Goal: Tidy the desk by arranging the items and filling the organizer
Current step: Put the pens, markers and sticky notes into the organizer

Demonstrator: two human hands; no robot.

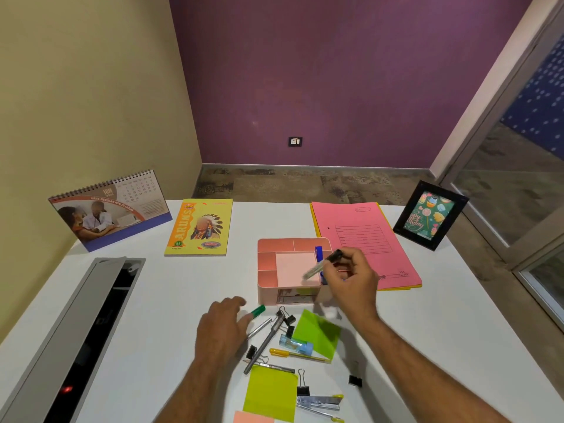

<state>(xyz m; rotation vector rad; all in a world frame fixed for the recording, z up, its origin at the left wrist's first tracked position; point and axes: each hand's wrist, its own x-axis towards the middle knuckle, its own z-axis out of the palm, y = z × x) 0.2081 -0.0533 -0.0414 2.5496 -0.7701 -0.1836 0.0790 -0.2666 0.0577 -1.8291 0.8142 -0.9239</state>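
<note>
pink organizer [268, 264] mid-tabletop [152, 300]: with right hand [351, 279] pinching the black-capped pen [323, 264] above its right side, tip nose-down into a narrow slot beside the blue item [318, 252], while left hand [222, 328], fingers relaxed, touches the green-capped pen [256, 311] just before it.

5 pens [323, 266], 4 binder clips [303, 389], 3 sticky pads [270, 393], 1 organizer [268, 264].

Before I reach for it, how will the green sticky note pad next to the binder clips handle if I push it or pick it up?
The green sticky note pad looks thin and flat on the white desk, so it should slide, not roll. It is probably light and floppy; lifted by one corner, the sheets may bend or fan. The yellow pen lies across its near edge and would likely shift.
</note>
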